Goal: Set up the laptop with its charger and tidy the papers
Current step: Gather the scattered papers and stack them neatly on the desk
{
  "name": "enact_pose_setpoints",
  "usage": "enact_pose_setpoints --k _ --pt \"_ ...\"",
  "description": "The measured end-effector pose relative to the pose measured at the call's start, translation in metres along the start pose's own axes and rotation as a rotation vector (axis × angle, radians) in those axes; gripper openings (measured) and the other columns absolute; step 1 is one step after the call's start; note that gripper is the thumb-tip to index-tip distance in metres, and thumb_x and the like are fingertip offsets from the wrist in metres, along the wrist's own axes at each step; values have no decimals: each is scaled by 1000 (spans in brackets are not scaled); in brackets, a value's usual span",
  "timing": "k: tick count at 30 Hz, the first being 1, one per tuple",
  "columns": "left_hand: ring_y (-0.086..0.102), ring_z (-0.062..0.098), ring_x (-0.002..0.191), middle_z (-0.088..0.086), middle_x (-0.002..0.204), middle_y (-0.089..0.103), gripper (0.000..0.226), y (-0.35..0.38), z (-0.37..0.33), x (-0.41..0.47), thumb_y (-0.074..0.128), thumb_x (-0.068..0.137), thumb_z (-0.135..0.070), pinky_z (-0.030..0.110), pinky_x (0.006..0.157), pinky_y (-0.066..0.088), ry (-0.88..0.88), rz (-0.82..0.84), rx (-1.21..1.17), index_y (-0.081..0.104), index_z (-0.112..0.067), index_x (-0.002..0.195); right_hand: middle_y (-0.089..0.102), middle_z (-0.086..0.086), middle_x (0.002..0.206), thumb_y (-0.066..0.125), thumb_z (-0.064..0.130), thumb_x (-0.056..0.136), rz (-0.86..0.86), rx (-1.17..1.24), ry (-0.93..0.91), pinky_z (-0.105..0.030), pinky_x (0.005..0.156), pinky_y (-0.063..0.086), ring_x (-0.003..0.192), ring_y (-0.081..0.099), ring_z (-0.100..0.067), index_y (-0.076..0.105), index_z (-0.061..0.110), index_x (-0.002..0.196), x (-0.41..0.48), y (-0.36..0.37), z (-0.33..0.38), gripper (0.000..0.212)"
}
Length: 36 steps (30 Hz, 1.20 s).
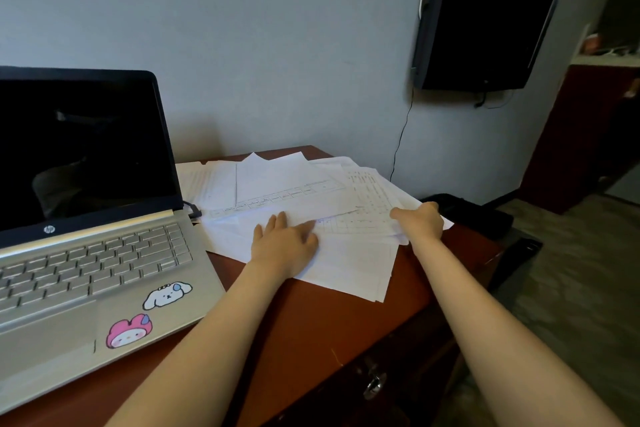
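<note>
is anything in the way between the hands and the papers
Nothing visible: the left hand rests flat on the papers and the right hand grips their right edge.

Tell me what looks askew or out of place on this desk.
The papers lie fanned at clashing angles, not stacked, beside the laptop on the desk. The left hand presses them flat; the right hand holds the rightmost sheets.

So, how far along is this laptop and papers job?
Done: the open silver laptop sits on the red-brown wooden desk, a black plug at its side. In hand: left hand presses the scattered white papers, right hand grips their edge. Left: stacking them; they lie fanned out.
</note>
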<state>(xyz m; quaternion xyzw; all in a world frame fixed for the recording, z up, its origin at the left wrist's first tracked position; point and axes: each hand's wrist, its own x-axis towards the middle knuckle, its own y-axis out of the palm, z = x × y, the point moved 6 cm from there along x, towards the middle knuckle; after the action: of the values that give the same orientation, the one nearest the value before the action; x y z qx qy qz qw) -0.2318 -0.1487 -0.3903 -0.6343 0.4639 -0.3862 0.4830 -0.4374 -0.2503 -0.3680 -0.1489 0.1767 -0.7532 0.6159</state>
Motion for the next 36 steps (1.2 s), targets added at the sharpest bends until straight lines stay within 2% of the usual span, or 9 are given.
enact_pose_setpoints --k 3,7,9,13,19,22,25,31,36 --pt "11 27 143 12 153 18 50 1 3 2 21 98 -44 46 116 7 -47 3 7 27 -31 146 55 -17 123 63 15 84 60 -6 37 -32 73 45 102 56 -31 46 -2 124 6 5 3 47" --pt "13 27 142 11 154 18 53 1 8 3 23 97 -44 46 116 10 -78 -16 11 27 -21 145 55 -8 91 62 18 84 70 -22 33 -29 70 46 63 51 -18 54 2 116 7 7 -4 36" --pt "22 27 139 9 151 25 54 -2 7 3 25 97 -41 45 113 16 -72 -56 7 25 -16 145 59 -6 87 64 21 82 81 5 11 -32 78 49 71 55 -21 58 3 112 8 9 -7 36" --pt "38 25 129 7 143 37 56 -10 5 1 31 97 -35 43 106 30 -73 -138 -18 20 -11 146 67 -10 109 63 21 85 81 10 -85 -33 79 50 97 62 -28 65 7 112 6 11 -11 30" --pt "54 30 110 6 134 49 51 -27 3 -3 36 96 -15 37 89 42 -60 -311 -54 24 -16 146 64 -14 116 57 11 89 -146 306 -74 -46 85 54 105 61 -31 64 2 112 -2 -8 -16 26" --pt "54 32 109 6 132 53 52 -36 4 -10 36 93 -4 36 82 44 -38 -403 -141 33 -20 143 63 -13 114 54 9 91 -144 419 -53 -32 61 58 101 63 -30 63 3 111 -4 -9 -19 23" --pt "53 31 112 3 133 54 53 -40 5 -14 36 92 0 35 84 44 -29 -446 -223 42 -24 139 63 -12 108 53 7 90 -105 487 -25 -15 35 42 82 62 -26 62 3 111 -8 -8 -22 23" --pt "53 15 122 -13 134 54 50 -29 -25 -24 45 85 5 22 89 40 455 -302 -109 63 -26 120 59 -11 95 50 -2 87 64 490 13 -13 32 41 59 55 -19 57 13 104 -24 -9 -24 24" --pt "60 22 111 -4 124 63 48 -22 -44 -38 48 82 7 31 88 48 641 -274 -71 66 -20 116 57 -16 79 46 -8 87 261 476 109 -13 32 40 49 55 -18 52 3 107 -41 -18 -24 23"
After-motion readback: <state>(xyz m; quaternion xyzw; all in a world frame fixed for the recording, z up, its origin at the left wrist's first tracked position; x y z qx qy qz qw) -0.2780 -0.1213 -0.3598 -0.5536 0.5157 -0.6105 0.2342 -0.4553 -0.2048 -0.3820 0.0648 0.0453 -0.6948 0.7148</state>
